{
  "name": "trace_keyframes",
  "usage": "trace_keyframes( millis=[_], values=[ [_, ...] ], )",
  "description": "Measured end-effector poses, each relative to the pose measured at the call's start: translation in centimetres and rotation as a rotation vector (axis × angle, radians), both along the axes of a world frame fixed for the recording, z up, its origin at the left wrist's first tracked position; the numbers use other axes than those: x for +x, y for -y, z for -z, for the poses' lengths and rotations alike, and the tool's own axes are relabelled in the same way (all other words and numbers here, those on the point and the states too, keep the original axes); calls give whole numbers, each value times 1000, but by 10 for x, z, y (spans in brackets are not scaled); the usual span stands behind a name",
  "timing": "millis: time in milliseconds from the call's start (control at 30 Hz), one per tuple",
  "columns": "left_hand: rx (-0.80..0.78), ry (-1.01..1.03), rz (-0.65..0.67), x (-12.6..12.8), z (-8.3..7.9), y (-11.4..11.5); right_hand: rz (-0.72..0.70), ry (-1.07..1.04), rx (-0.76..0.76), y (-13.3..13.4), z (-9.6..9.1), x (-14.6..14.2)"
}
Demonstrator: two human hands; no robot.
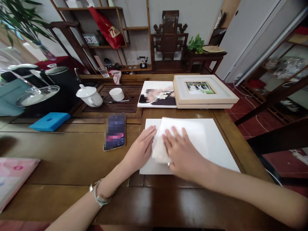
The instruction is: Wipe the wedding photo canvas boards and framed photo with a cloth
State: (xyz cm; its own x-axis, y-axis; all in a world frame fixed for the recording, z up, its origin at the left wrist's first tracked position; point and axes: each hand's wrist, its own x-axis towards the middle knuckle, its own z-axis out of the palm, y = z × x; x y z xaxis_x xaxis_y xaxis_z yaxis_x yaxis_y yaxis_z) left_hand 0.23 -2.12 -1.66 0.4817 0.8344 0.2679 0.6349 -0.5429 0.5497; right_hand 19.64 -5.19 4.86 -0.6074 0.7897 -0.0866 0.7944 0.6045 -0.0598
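Observation:
A flat white panel (220, 150) lies on the wooden table. On top of it is a folded white cloth (161, 150), fluffy at its edge. My right hand (184, 154) presses down on the cloth with its fingers spread, a ring on one of them. At the panel's left edge rests my left hand (141, 147), fingers stretched out together, its tips close beside the cloth. Whether those tips touch the cloth I cannot tell. Left of my left hand, a phone (115, 131) with a lit screen lies on the table.
Behind the panel are a photo print (157, 94) and stacked pale picture frames (178, 96). A white lidded cup (89, 95), a small white bowl (116, 94) and a kettle (59, 80) stand at the back left. A blue block (50, 121) and a pink-and-white packet (16, 176) lie on the left.

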Motion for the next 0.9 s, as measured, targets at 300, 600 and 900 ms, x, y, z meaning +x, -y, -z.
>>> trace_keyframes(
  millis=[300,600,900],
  values=[
    [-19,-4,0,1,-2,1,-176,-145,144,80,7,-16],
    [19,-11,2,-1,3,0,80,48,81,1,-6,1],
    [-10,-3,21,-1,-1,1,-244,-167,247,81,10,-18]
  ],
)
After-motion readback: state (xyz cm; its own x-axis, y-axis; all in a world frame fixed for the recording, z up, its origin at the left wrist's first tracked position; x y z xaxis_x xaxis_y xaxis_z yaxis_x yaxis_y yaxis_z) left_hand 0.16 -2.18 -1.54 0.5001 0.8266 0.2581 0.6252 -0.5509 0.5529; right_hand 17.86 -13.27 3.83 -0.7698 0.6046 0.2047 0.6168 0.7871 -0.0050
